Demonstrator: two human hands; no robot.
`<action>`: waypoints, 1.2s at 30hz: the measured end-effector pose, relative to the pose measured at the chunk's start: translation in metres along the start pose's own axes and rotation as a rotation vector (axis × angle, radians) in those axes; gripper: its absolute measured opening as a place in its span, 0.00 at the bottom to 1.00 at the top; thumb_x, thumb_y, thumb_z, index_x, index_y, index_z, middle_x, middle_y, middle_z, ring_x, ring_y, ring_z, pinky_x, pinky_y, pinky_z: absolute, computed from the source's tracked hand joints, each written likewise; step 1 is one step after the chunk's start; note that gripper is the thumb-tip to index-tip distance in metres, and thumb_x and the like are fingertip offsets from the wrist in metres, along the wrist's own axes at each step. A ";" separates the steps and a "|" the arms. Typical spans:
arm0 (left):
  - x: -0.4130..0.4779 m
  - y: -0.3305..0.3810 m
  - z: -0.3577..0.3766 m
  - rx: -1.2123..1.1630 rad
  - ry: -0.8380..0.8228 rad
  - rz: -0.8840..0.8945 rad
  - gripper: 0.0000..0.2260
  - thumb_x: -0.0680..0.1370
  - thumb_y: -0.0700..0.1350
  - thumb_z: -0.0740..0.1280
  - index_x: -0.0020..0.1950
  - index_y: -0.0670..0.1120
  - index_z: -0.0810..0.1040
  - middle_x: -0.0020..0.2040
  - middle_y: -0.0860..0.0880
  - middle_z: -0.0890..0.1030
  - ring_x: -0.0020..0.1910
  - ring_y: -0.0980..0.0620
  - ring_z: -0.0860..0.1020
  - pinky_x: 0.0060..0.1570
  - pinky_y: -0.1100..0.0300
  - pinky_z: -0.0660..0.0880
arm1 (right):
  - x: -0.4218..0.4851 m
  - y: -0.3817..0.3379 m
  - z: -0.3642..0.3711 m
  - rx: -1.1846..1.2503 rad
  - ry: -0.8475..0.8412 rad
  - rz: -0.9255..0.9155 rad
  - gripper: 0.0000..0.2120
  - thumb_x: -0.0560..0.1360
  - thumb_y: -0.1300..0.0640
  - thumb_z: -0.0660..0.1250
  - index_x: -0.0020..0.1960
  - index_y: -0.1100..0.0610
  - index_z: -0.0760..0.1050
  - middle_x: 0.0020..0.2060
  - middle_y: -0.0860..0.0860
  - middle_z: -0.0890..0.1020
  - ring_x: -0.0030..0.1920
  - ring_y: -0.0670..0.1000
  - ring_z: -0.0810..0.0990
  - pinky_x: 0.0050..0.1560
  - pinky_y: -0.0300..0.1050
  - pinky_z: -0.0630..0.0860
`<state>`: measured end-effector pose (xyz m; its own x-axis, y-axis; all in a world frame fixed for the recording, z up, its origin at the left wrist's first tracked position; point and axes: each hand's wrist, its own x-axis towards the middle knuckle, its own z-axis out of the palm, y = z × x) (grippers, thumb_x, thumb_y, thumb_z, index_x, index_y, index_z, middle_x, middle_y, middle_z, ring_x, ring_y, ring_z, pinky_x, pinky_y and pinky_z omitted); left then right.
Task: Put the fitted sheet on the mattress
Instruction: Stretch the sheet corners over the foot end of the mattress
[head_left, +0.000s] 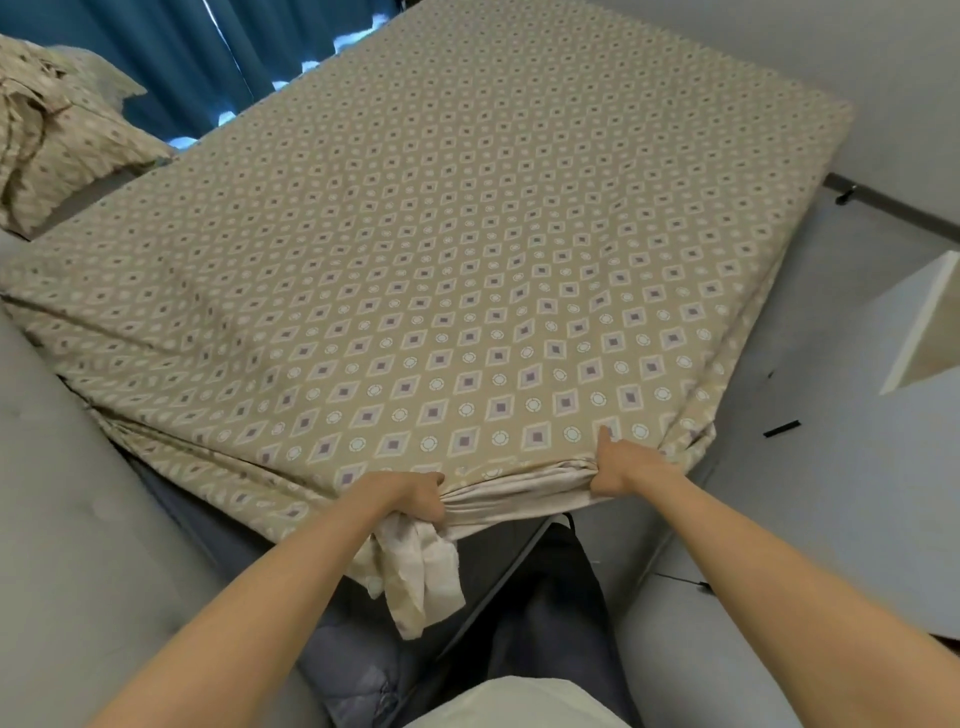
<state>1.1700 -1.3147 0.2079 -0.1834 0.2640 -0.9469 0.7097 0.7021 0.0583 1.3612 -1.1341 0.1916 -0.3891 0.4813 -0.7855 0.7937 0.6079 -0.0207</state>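
A tan fitted sheet (415, 249) with purple diamonds and white rings covers the whole top of the mattress, which stays hidden under it. At the near corner the sheet's pale underside is bunched. My left hand (410, 493) is closed on that bunched hem, and a loose flap (415, 577) hangs down below it. My right hand (623, 467) grips the hem a little to the right, thumb pressed on the top edge by the near right corner (685, 441). The left side of the sheet lies in wrinkled folds.
A grey upholstered panel (78, 519) runs along the left. A matching patterned pillow (57, 135) lies at the far left before blue curtains (208, 57). White furniture (924, 322) stands on the grey floor at right. A dark bed frame (498, 587) shows below the corner.
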 end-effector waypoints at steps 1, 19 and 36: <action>0.007 0.003 0.000 0.022 -0.012 -0.002 0.39 0.74 0.51 0.67 0.78 0.52 0.47 0.77 0.46 0.60 0.72 0.42 0.65 0.68 0.52 0.66 | 0.004 0.002 0.003 0.010 -0.007 0.010 0.44 0.74 0.53 0.62 0.77 0.62 0.37 0.65 0.59 0.74 0.63 0.58 0.75 0.57 0.49 0.71; 0.141 0.023 0.036 0.193 -0.176 -0.043 0.33 0.74 0.50 0.64 0.76 0.44 0.55 0.74 0.44 0.65 0.69 0.43 0.69 0.66 0.50 0.69 | 0.115 0.033 0.092 0.143 -0.209 0.104 0.43 0.73 0.53 0.63 0.77 0.63 0.39 0.67 0.60 0.72 0.66 0.60 0.72 0.65 0.53 0.68; 0.248 0.024 0.070 0.082 -0.268 -0.033 0.32 0.73 0.46 0.63 0.76 0.45 0.57 0.72 0.43 0.68 0.68 0.42 0.70 0.66 0.49 0.69 | 0.213 0.043 0.157 0.252 -0.294 0.109 0.45 0.72 0.56 0.65 0.78 0.58 0.38 0.60 0.60 0.76 0.60 0.60 0.76 0.60 0.50 0.70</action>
<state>1.1889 -1.2784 -0.0471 -0.0286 0.0503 -0.9983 0.7610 0.6487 0.0109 1.3855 -1.1048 -0.0735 -0.1750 0.3106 -0.9343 0.9269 0.3718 -0.0500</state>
